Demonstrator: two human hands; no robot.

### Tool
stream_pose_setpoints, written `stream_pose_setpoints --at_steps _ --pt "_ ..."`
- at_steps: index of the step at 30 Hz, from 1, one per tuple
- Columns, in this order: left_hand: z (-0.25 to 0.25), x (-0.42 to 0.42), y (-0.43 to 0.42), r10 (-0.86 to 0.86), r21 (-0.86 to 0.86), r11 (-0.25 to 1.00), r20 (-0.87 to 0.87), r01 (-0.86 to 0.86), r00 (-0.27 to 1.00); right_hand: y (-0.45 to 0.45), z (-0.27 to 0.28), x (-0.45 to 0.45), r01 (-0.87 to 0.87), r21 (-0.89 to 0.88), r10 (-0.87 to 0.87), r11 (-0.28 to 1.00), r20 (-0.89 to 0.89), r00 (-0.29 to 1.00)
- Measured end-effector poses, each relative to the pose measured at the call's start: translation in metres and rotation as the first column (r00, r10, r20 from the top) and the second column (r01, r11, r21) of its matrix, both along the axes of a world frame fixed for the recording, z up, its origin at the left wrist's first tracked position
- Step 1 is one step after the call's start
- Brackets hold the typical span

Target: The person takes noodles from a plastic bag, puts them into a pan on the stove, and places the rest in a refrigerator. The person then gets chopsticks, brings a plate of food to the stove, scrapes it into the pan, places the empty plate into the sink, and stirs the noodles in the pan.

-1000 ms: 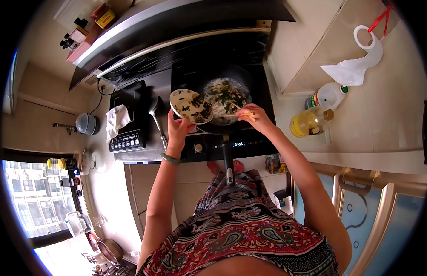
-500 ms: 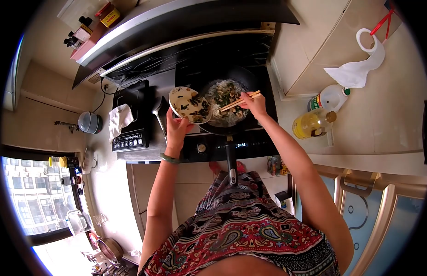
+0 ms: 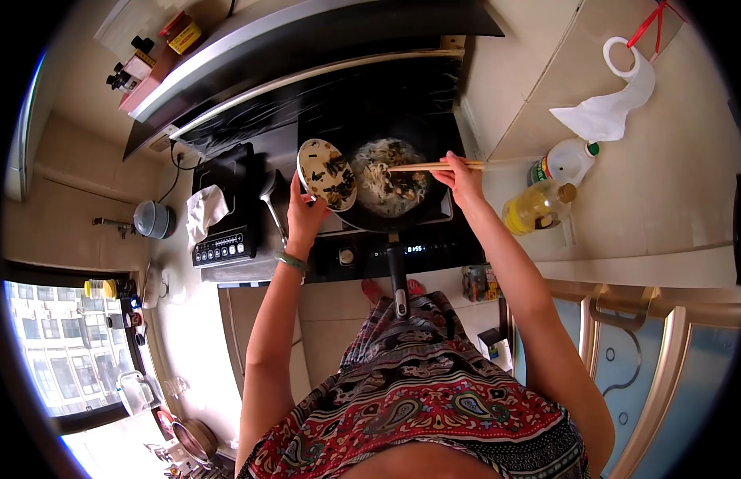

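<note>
My left hand (image 3: 306, 217) grips the lower rim of a white bowl (image 3: 316, 160), which is tilted toward the pan and has dark bits of food in it. A pair of wooden chopsticks (image 3: 434, 167) is held in my right hand (image 3: 463, 177), to the right of the pan. Their tips touch pale noodles (image 3: 377, 174) mixed with greens and small brown pieces. These lie in a dark pan (image 3: 418, 217) on the black cooktop (image 3: 446, 243), and the pan's handle (image 3: 397, 279) points toward me.
Left of the bowl are a metal ladle (image 3: 268, 190) and a portable cooker (image 3: 227, 243) with a white cloth (image 3: 205, 214) on it. An oil bottle (image 3: 534, 209) and a white jug (image 3: 568, 162) stand at the right. The range hood (image 3: 322, 32) overhangs the back.
The bowl has tipped more steeply beside the pan. The chopsticks have swung from slanted to nearly level, and my right hand has moved to the right.
</note>
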State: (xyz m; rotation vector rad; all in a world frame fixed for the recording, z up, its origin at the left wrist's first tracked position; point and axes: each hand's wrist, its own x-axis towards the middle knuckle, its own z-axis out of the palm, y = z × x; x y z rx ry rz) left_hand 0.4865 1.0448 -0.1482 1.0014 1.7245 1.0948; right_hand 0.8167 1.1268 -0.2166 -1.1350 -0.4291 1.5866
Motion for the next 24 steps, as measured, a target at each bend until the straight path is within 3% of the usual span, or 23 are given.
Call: stream_pose_setpoints --at_steps 5,9,13,17,21,24 --pt "0.0 0.007 0.0 -0.033 -0.023 0.999 -0.008 0.033 0.999 0.01 0.045 0.007 0.044 0.163 -0.053 0.986 0.052 0.997" --pt "0.0 0.018 0.006 -0.078 -0.052 0.995 0.179 0.088 0.981 0.014 0.086 -0.02 0.033 0.301 -0.096 0.953 0.196 0.976" --pt "0.004 0.043 0.01 -0.128 -0.083 0.982 0.36 0.169 0.924 -0.007 0.095 -0.066 -0.04 0.417 -0.15 0.908 0.413 0.898" --pt "-0.001 0.054 0.005 -0.109 -0.057 0.985 0.531 0.164 0.841 -0.047 0.095 -0.099 -0.118 0.549 -0.219 0.827 0.508 0.833" --pt "0.004 0.05 0.004 -0.142 -0.006 0.984 0.581 0.178 0.802 -0.086 0.096 -0.098 -0.122 0.64 -0.237 0.759 0.446 0.863" --pt "0.007 0.041 0.001 -0.126 0.002 0.988 0.597 0.155 0.793 -0.107 0.103 -0.078 -0.209 0.647 -0.218 0.733 0.514 0.83"
